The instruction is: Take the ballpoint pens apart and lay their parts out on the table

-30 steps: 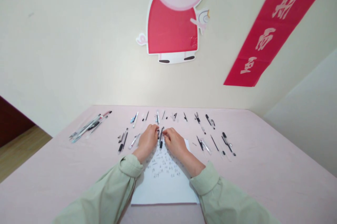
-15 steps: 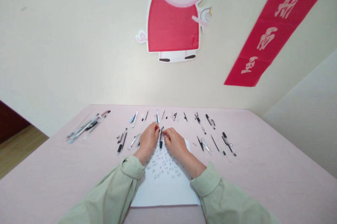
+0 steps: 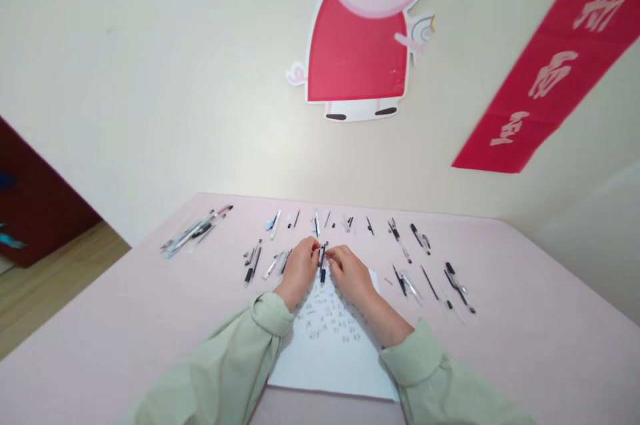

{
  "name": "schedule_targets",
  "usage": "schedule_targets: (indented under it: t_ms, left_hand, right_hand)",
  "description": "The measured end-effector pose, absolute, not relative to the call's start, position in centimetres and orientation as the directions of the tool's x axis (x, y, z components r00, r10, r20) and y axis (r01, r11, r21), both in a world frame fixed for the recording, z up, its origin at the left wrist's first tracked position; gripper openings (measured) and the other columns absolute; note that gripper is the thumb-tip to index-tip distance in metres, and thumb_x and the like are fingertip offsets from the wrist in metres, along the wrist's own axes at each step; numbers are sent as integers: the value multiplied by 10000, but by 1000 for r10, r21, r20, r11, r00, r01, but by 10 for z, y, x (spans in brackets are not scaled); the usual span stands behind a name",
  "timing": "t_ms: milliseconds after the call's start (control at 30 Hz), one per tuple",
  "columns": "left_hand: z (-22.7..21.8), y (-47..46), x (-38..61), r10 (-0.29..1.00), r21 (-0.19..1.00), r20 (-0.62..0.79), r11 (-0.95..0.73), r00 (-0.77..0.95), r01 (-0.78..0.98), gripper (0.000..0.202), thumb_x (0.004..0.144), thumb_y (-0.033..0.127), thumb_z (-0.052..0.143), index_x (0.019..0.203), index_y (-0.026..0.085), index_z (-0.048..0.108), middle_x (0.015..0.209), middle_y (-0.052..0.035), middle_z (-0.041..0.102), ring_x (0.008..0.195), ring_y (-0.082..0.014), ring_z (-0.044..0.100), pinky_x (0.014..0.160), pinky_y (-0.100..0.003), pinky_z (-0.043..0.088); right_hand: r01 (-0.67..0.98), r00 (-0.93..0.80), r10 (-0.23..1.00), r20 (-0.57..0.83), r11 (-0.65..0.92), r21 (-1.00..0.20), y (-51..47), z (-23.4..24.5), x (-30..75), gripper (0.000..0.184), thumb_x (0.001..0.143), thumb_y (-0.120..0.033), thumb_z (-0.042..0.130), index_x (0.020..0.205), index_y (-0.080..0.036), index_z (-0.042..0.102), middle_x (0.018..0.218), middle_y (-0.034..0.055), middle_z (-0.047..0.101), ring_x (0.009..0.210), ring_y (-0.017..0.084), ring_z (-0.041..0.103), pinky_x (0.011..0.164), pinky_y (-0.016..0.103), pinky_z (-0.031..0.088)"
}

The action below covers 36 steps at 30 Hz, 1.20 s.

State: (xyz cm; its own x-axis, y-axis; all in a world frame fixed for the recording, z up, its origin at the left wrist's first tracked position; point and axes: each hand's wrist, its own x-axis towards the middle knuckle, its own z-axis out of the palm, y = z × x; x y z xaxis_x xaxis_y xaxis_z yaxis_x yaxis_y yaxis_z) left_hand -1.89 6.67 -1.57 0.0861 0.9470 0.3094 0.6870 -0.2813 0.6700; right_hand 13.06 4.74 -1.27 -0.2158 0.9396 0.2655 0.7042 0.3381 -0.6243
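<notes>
My left hand (image 3: 301,270) and my right hand (image 3: 353,273) meet at the far end of the written sheet. Between them a disassembled black pen (image 3: 323,266) points towards me, its black grip at the near end. Curled fingertips of both hands pinch at the upper part of its pieces from either side; exactly which small part each holds is hard to make out. Beneath my wrists lies a white paper (image 3: 333,368) with rows of dark handwriting. Left of my left hand are the parts of a clear pen (image 3: 273,266), partly hidden by the hand.
Several sets of pen parts lie in rows, among them a black pen set (image 3: 253,264), a clear barrel (image 3: 411,286) and a dark pen (image 3: 459,286). A pile of pens (image 3: 196,232) rests at the left. The pink tablecloth (image 3: 150,325) reaches the wall.
The view has swung left, so everything appears further right. Both hands stay around the same pen, with only slight finger movement.
</notes>
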Motion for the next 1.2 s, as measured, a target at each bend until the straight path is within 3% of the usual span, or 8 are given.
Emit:
schedule_targets:
  t_ms: [300, 433, 533, 633, 767, 933, 1067, 1200]
  left_hand:
    - [17, 37, -38, 917, 567, 376, -339, 130, 751, 143, 873, 221, 426, 935, 213, 554, 896, -28, 625, 774, -161, 575, 713, -282, 428]
    - [33, 38, -96, 924, 376, 377, -209, 57, 903, 170, 883, 251, 408, 956, 216, 558, 919, -55, 630, 865, -204, 575, 772, -316, 419]
    - [42, 46, -155, 927, 138, 373, -31, -23, 990, 191, 869, 238, 397, 942, 192, 568, 958, -100, 618, 927, -247, 558, 820, -358, 400]
    - [44, 50, -202, 929, -82, 360, 126, -89, 989, 250, 884, 254, 346, 949, 154, 566, 961, -144, 603, 900, -293, 561, 753, -393, 402]
    - [33, 45, -229, 928, -212, 350, 209, -125, 955, 298, 892, 320, 329, 956, 127, 547, 949, -167, 593, 892, -319, 568, 722, -399, 407]
    - [16, 47, -233, 930, -86, 268, 282, -251, 955, 288, 889, 336, 304, 926, 147, 519, 934, -123, 598, 865, -290, 584, 697, -352, 430]
    - [21, 51, -217, 903, 210, 287, 267, -321, 940, 225, 841, 347, 377, 855, 169, 514, 900, -107, 602, 867, -271, 580, 737, -362, 449]
    - [39, 42, -163, 915, 511, 349, -3, -204, 860, 226, 793, 403, 447, 833, 191, 514, 802, -50, 592, 766, -217, 571, 722, -337, 464]
  right_hand:
    - [653, -158, 951, 267, 303, -694, 52, -16, 134, 164, 834, -177, 438, 935, -206, 564, 975, 48, 605, 883, 184, 586, 784, 307, 435]
    - [648, -156, 952, 265, 301, -700, 52, -18, 133, 190, 825, -163, 441, 954, -212, 572, 1001, 47, 609, 870, 179, 587, 784, 305, 430]
    - [655, -153, 950, 271, 303, -692, 51, -19, 132, 200, 833, -164, 443, 968, -215, 580, 1012, 44, 608, 859, 171, 585, 789, 298, 424]
    - [670, -161, 950, 268, 304, -677, 50, -19, 132, 196, 842, -166, 443, 966, -214, 587, 1009, 41, 607, 857, 165, 582, 784, 285, 418]
    - [686, -159, 954, 253, 291, -666, 50, -18, 132, 192, 846, -164, 448, 968, -211, 589, 1010, 39, 608, 851, 159, 583, 782, 278, 412]
    - [681, -156, 954, 255, 291, -672, 50, -18, 132, 183, 845, -156, 460, 965, -210, 588, 1009, 37, 607, 890, 159, 579, 803, 272, 403]
    - [674, -142, 957, 253, 280, -683, 50, -14, 131, 167, 855, -170, 461, 949, -215, 592, 989, 31, 608, 870, 153, 572, 798, 267, 399]
    - [634, -115, 960, 256, 270, -725, 49, -9, 130, 193, 907, -263, 414, 876, -219, 600, 905, 21, 605, 875, 157, 564, 779, 265, 404]
